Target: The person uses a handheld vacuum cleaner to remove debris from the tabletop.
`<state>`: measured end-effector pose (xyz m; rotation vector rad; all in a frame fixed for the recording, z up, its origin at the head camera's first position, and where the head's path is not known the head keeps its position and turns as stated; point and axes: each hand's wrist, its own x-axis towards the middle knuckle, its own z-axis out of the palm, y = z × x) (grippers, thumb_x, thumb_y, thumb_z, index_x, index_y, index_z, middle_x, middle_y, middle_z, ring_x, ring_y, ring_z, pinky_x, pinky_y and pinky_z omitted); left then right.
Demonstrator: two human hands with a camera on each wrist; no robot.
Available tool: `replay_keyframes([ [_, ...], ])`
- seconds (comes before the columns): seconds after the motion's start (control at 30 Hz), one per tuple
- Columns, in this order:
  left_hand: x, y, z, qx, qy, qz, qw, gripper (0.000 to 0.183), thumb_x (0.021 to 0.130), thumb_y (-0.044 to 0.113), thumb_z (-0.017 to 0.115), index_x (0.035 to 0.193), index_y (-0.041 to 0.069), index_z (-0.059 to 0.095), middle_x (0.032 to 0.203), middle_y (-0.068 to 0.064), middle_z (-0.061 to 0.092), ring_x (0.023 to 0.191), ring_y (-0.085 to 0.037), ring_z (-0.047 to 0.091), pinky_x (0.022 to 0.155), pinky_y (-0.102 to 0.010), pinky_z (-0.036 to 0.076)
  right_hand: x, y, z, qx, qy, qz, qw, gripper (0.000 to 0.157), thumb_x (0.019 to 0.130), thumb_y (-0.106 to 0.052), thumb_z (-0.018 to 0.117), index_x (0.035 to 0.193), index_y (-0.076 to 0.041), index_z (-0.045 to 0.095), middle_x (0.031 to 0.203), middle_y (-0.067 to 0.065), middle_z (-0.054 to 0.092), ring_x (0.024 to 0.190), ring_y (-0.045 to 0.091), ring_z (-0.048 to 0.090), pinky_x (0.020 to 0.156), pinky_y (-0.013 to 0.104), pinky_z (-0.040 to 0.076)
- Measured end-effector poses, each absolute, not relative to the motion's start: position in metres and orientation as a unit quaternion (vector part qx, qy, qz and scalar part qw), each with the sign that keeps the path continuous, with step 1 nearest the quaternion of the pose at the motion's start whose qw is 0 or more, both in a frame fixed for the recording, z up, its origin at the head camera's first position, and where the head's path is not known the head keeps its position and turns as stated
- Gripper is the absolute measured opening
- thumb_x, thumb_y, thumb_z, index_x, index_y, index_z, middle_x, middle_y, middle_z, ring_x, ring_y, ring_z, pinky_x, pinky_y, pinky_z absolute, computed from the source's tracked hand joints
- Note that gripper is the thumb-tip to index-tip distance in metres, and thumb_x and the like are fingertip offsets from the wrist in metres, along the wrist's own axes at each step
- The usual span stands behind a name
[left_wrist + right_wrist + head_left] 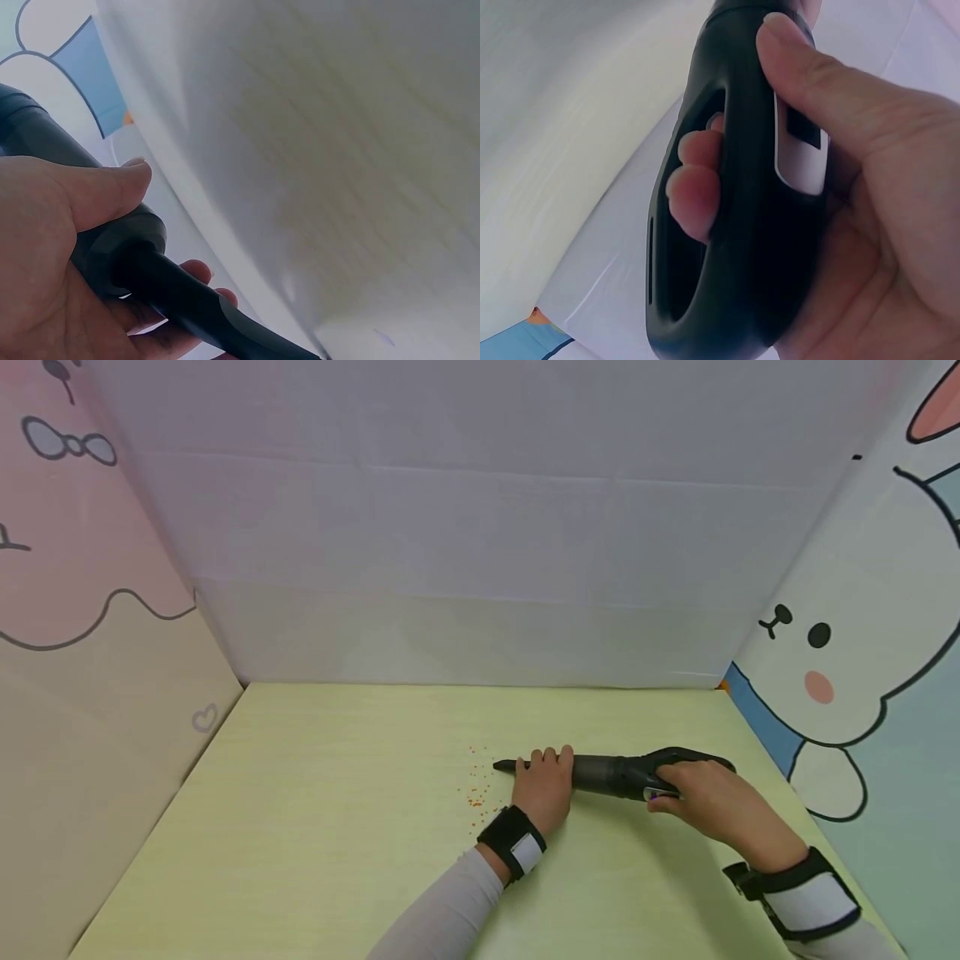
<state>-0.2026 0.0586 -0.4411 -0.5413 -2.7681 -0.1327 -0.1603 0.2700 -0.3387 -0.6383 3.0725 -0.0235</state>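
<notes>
A black handheld vacuum cleaner [594, 773] is held lengthwise over the table, its narrow nozzle [504, 766] pointing left. My right hand [708, 802] grips the handle; in the right wrist view, fingers pass through the handle loop [735, 225] and the thumb lies along the body near a silver panel [799, 161]. Around the front end, where the nozzle joins the body, my left hand [543, 789] holds on. The left wrist view shows its thumb and fingers curled about that joint [124, 247]. Small orange crumbs [475, 802] lie scattered beside and below the nozzle tip.
The pale yellow table [300, 827] meets a white back panel [480, 527]. Side panels with cartoon drawings stand at the left [97, 710] and right [862, 610], the right one close to my right forearm. Both wrists wear black straps [512, 842].
</notes>
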Motion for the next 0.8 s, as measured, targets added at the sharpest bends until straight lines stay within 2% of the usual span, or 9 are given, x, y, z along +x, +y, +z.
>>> replay_keyframes([
  [0.2, -0.2034, 0.0579, -0.4403, -0.185, -0.969, -0.048, 0.155, 0.038, 0.088, 0.035, 0.063, 0.116, 0.014, 0.049, 0.103, -0.006, 0.061, 0.1, -0.026, 0.059, 0.086, -0.048, 0.05, -0.1608, 0.2681, -0.3378, -0.208, 0.978, -0.009, -0.003, 0.035, 0.075, -0.04, 0.073, 0.092, -0.01, 0.066, 0.081, -0.002, 0.065, 0.074, 0.02, 0.062, 0.068, 0.042, 0.05],
  [0.47, -0.2067, 0.0564, -0.4413, -0.181, -0.97, -0.051, 0.152, 0.04, 0.087, 0.035, 0.064, 0.117, 0.014, 0.048, 0.103, -0.006, 0.062, 0.1, -0.025, 0.059, 0.086, -0.048, 0.049, -0.1634, 0.2661, -0.3382, -0.217, 0.976, -0.002, -0.01, 0.03, 0.075, -0.041, 0.072, 0.085, -0.014, 0.063, 0.07, -0.009, 0.057, 0.065, 0.01, 0.054, 0.06, 0.035, 0.045],
  [0.8, -0.2107, 0.0537, -0.4444, -0.178, -0.97, -0.054, 0.159, 0.042, 0.087, 0.034, 0.064, 0.121, 0.014, 0.049, 0.106, -0.006, 0.062, 0.101, -0.025, 0.059, 0.087, -0.048, 0.049, -0.1652, 0.2625, -0.3397, -0.215, 0.976, -0.001, -0.01, 0.028, 0.076, -0.04, 0.072, 0.084, -0.014, 0.062, 0.068, -0.01, 0.054, 0.061, 0.007, 0.05, 0.057, 0.032, 0.042],
])
